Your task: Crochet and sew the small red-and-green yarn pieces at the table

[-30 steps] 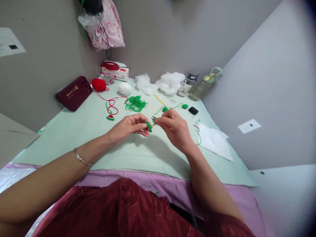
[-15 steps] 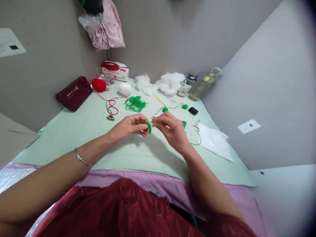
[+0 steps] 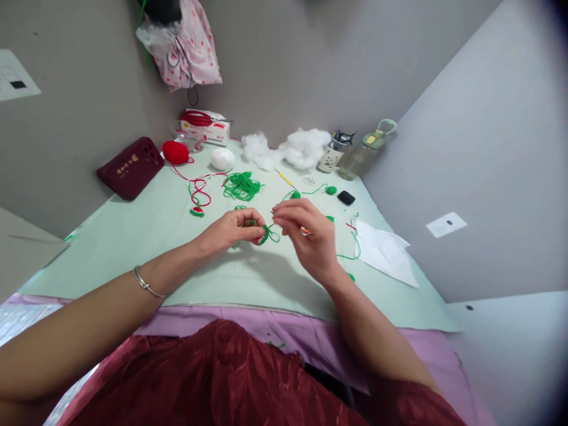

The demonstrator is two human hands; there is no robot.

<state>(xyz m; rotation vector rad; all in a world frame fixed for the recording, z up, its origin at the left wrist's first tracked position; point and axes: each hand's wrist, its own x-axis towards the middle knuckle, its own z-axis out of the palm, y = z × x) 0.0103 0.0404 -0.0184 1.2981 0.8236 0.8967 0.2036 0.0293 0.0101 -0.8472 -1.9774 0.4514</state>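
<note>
My left hand (image 3: 234,226) is closed in a pinch on a small green crochet piece (image 3: 265,232) with a bit of red at its base, held just above the pale green table (image 3: 146,236). My right hand (image 3: 306,234) is pinched on a thin crochet hook (image 3: 276,215) whose tip points toward the piece. A loop of green yarn (image 3: 274,236) hangs from the piece between both hands. More green yarn trails right across the table (image 3: 348,256).
At the back lie a tangle of green yarn (image 3: 242,185), a red yarn ball (image 3: 176,152), a white ball (image 3: 222,159), white stuffing (image 3: 304,148), two bottles (image 3: 361,157), a dark red case (image 3: 130,167). White paper (image 3: 386,251) lies right. Small green crochet bits (image 3: 331,190) sit behind my hands.
My right hand has drawn back and lower from the green piece, pulling a loop of green yarn out. The left hand has stayed put with the piece.
</note>
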